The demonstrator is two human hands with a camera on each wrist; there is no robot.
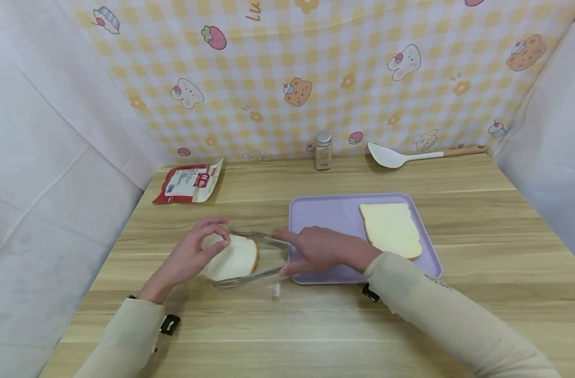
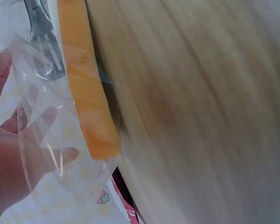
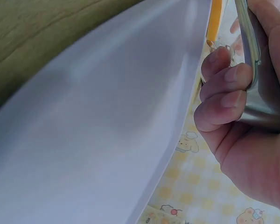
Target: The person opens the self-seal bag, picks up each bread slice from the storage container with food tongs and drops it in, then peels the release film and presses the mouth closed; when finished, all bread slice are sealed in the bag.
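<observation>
One white bread slice (image 1: 234,258) with a brown crust lies in a clear plastic bag (image 2: 42,135), left of the lilac tray (image 1: 325,212). My left hand (image 1: 193,257) pinches the bag's film between thumb and forefinger, just left of the slice. Metal tongs (image 1: 249,279) are in my right hand (image 1: 322,249), which grips them near the joined end over the tray's left side. The tongs' two arms are spread and reach to either side of the slice. Whether their tips touch the bread is hard to tell through the film. Another bread slice (image 1: 391,228) rests on the tray's right half.
A red and white packet (image 1: 188,184) lies at the back left of the wooden table (image 1: 316,336). By the patterned cloth backdrop stand a small seasoning jar (image 1: 322,152) and, to its right, a white spatula (image 1: 386,156) with a wooden handle end.
</observation>
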